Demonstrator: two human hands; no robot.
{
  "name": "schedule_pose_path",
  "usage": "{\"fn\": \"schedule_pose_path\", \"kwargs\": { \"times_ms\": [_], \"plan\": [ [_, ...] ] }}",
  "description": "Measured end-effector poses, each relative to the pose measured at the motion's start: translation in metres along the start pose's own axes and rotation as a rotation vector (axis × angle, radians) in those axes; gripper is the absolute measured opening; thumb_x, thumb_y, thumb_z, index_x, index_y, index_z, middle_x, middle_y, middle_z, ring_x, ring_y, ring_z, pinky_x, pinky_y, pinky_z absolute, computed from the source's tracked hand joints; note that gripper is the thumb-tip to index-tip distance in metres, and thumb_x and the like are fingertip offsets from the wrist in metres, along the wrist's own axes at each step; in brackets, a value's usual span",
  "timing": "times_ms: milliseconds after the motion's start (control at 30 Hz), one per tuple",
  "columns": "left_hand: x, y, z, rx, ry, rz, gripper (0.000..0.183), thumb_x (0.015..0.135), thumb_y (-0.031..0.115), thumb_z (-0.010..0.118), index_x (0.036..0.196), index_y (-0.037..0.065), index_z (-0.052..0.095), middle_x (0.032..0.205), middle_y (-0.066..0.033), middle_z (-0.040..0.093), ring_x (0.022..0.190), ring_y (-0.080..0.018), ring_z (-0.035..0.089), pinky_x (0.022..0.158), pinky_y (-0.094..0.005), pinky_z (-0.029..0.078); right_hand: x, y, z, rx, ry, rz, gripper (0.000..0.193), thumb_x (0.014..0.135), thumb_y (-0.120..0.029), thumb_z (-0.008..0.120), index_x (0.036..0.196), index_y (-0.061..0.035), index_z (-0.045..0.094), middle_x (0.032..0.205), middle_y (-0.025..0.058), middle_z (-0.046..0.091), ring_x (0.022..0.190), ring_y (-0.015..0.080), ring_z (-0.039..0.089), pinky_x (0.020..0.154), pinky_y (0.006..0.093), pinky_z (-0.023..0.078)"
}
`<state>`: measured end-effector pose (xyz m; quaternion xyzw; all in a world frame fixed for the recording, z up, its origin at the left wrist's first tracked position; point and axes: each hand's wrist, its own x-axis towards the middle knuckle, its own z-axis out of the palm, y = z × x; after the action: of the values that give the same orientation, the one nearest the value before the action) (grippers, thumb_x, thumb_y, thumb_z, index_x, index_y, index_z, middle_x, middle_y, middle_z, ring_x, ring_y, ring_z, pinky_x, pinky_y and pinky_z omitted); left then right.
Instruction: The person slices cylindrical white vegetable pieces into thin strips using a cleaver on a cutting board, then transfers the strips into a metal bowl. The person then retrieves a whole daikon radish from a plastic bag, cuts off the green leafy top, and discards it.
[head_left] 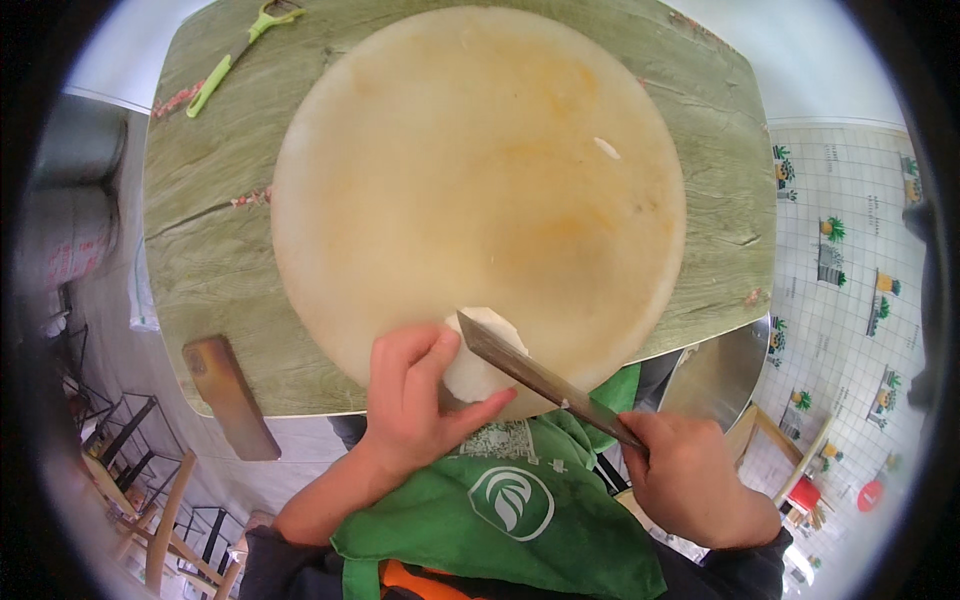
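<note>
A peeled white vegetable (472, 372), its exact kind unclear, lies at the near edge of the round cutting board (440, 190). My left hand (412, 400) grips it from the left, with the thumb along its near side. My right hand (685, 478) is wrapped round the handle of a knife (535, 375). The blade slants up to the left across the vegetable, its tip close to my left fingers. Seen almost edge-on, the blade hides part of the vegetable, and whether it has cut in cannot be told.
Under the board is a green wood-patterned table (205, 270). A green-handled peeler (235, 62) lies at its far left. A phone (230, 398) juts over the near left edge. One small white sliver (607, 148) is on the board. To the right stands a metal-topped surface (718, 375).
</note>
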<state>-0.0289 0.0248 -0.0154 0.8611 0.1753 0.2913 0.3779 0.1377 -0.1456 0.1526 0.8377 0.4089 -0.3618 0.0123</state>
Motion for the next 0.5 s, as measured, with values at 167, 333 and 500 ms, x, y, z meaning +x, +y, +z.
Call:
{"fn": "schedule_pose_path", "kwargs": {
  "times_ms": [167, 333, 500],
  "plan": [
    [0.002, 0.001, 0.002, 0.010, 0.040, 0.022, 0.078, 0.064, 0.022, 0.098, 0.125, -0.004, 0.057, 0.110, -0.0186, 0.062, 0.093, -0.0345, 0.059, 0.076, -0.0415, 0.050, 0.052, -0.003, 0.033, 0.101, 0.014, -0.030, 0.018, 0.089, -0.009, 0.068, 0.106, -0.0006, 0.070, 0.081, 0.0199, 0.068, 0.075, 0.0408, 0.068, 0.066, 0.0489, 0.053],
    [-0.004, -0.001, -0.001, 0.011, 0.035, 0.012, 0.079, 0.061, 0.024, 0.099, 0.123, -0.003, 0.058, 0.111, -0.0174, 0.062, 0.094, -0.0346, 0.060, 0.077, -0.0414, 0.050, 0.044, 0.003, 0.032, 0.116, 0.131, -0.133, 0.024, 0.085, -0.007, 0.069, 0.108, -0.0022, 0.069, 0.078, 0.0170, 0.065, 0.070, 0.0380, 0.067, 0.062, 0.0475, 0.053],
    [-0.009, -0.002, -0.001, -0.002, -0.042, -0.025, 0.082, 0.052, 0.020, 0.099, 0.120, -0.002, 0.060, 0.116, -0.0182, 0.061, 0.096, -0.0363, 0.060, 0.078, -0.0425, 0.050, 0.005, 0.004, 0.016, 0.021, 0.094, -0.191, 0.042, 0.074, -0.007, 0.075, 0.115, -0.0019, 0.066, 0.077, 0.0116, 0.062, 0.068, 0.0329, 0.066, 0.059, 0.0451, 0.053]
  ]
}}
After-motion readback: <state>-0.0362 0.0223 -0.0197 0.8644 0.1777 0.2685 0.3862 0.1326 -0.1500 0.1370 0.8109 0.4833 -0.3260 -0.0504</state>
